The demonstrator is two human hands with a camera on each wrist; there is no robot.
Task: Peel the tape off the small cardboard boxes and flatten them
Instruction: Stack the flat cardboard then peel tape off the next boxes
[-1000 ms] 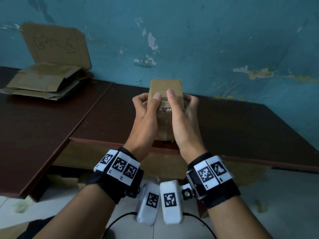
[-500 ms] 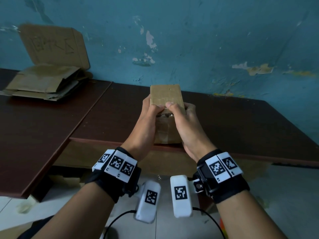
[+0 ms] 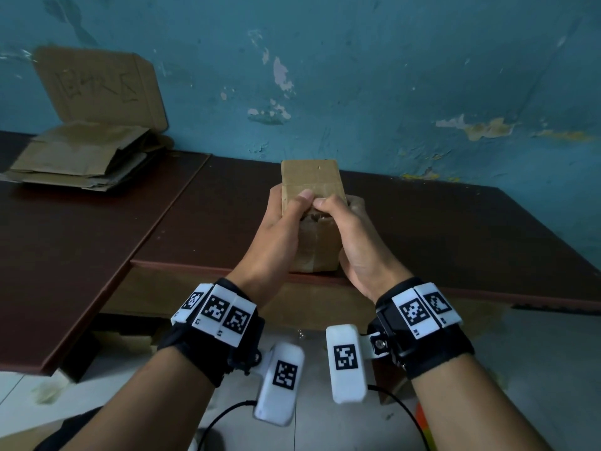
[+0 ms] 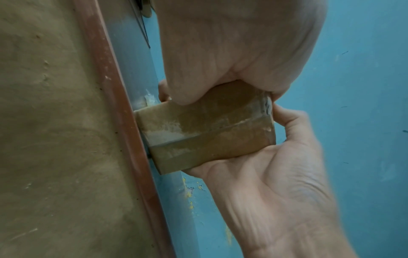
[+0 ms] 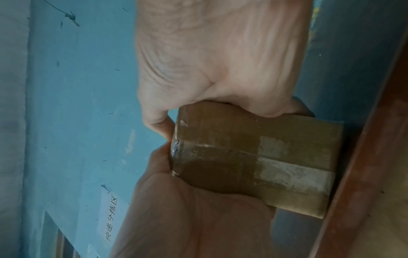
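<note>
A small brown cardboard box (image 3: 310, 177) stands upright on the dark table (image 3: 439, 242), close to its front edge. My left hand (image 3: 283, 222) grips its left side and my right hand (image 3: 349, 229) its right side. Both thumbs are bent and meet on the near face, at a fold halfway up. In the left wrist view the box (image 4: 205, 132) shows glossy tape over its middle seam, between the left hand (image 4: 232, 52) and the right hand (image 4: 276, 174). The right wrist view shows the same taped box (image 5: 253, 157), with a whitish patch on the tape (image 5: 287, 172). The fingers behind the box are hidden.
A pile of flattened cardboard (image 3: 81, 161) lies at the back left on a second table (image 3: 65, 255), with a cardboard sheet (image 3: 97, 89) leaning on the blue wall (image 3: 390, 76). Pale floor shows below the table edge.
Both hands have lowered the box until its bottom rests on the table near the front edge. The thumbs, straight along the near face before, have bent and come together.
</note>
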